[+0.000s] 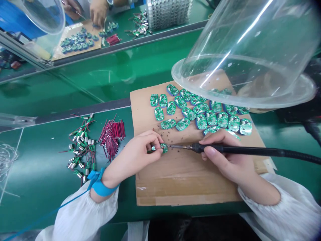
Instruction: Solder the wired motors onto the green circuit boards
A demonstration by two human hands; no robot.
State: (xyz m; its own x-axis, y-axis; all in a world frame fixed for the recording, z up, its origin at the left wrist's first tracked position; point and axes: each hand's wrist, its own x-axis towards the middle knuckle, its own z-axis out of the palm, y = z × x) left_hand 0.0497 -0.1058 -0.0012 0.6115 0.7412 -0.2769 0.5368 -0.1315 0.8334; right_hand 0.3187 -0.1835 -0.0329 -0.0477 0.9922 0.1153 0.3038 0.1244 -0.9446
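**Left hand [132,157] pinches one green circuit board [163,148] as right hand [228,160] brings in a soldering iron [200,148]**

Two bare hands work at the middle of one cardboard sheet [185,180]. The left hand's thumb and fingertips close firmly on the single board, which sits just above the sheet, with a thin wire trailing from it toward the palm. The right hand holds the black-handled iron like a pen, fingers closed around it, its cord running off the right edge. The iron's metal tip points left, at or just beside the board; the exact contact is too small to tell.

Roughly two dozen more green boards [201,121] lie in a loose cluster beyond the hands, some seen through one clear plastic dome [240,57] tilted over the sheet's far right corner. Dark specks dot the cardboard. Left of the sheet, on the green bench mat [75,90], lie one bundle of red-and-black wires [111,134] and one heap of silver cylinders with red and green leads [81,144]. A blue strap [104,187] circles the left wrist. The sheet extends well toward the person, its near edge below both forearms.
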